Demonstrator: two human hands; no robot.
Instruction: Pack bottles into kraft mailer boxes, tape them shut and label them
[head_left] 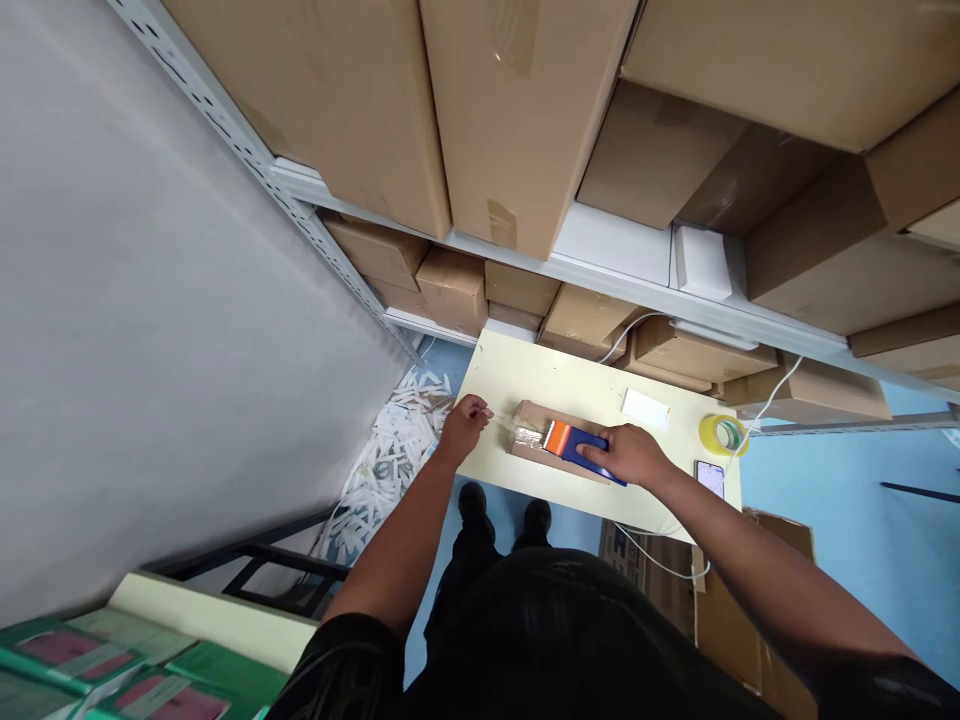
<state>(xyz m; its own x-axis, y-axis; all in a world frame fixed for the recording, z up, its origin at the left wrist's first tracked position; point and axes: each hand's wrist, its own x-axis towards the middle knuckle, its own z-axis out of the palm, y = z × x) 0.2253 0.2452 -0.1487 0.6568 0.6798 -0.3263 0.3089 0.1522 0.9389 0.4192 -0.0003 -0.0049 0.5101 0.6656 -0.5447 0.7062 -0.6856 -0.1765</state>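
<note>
A small brown cardboard parcel [531,432] lies on the pale yellow table [555,385]. My right hand [628,453] grips a blue and orange tape dispenser [574,441] pressed onto the parcel's top. A strip of clear tape [508,428] runs from the dispenser off the parcel's left end. My left hand [465,421] is closed in a pinch on the free end of that tape, just left of the parcel at the table's left edge.
On the table's right lie a white card [645,408], a roll of yellowish tape [723,434] and a phone [709,478]. Metal shelving [480,247] with cardboard boxes rises behind. White paper strips [390,450] litter the floor on the left. Boxes [720,600] stand under the table on the right.
</note>
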